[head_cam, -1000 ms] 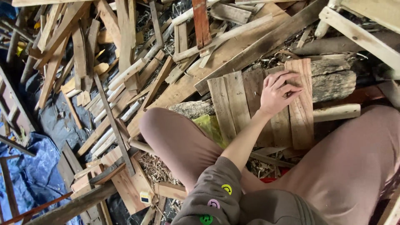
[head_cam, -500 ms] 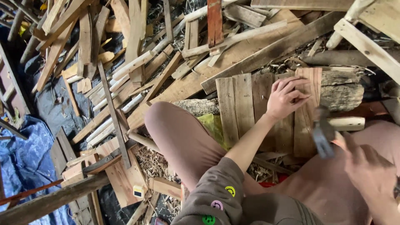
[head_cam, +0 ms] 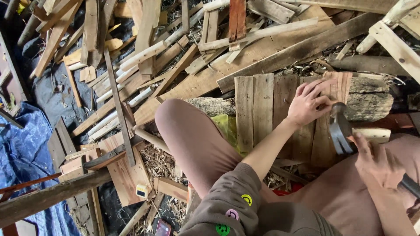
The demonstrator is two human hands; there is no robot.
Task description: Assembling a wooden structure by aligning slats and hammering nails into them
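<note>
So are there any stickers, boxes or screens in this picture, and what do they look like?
Round patches: on the brown sleeve at the bottom; one yellow, one pink, one green.
Small box: on the wood scraps at lower left; pale yellow with a blue side.
Dark phone-like thing: at the bottom edge among shavings; too cut off to tell more.

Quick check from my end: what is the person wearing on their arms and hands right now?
Both hands are bare, with no gloves. The left hand comes out of a grey-brown sleeve pushed up near the elbow, leaving the forearm uncovered. That sleeve carries small round stickers in yellow, pink and green. The right hand shows no sleeve in view. No watch or rings are visible.
</note>
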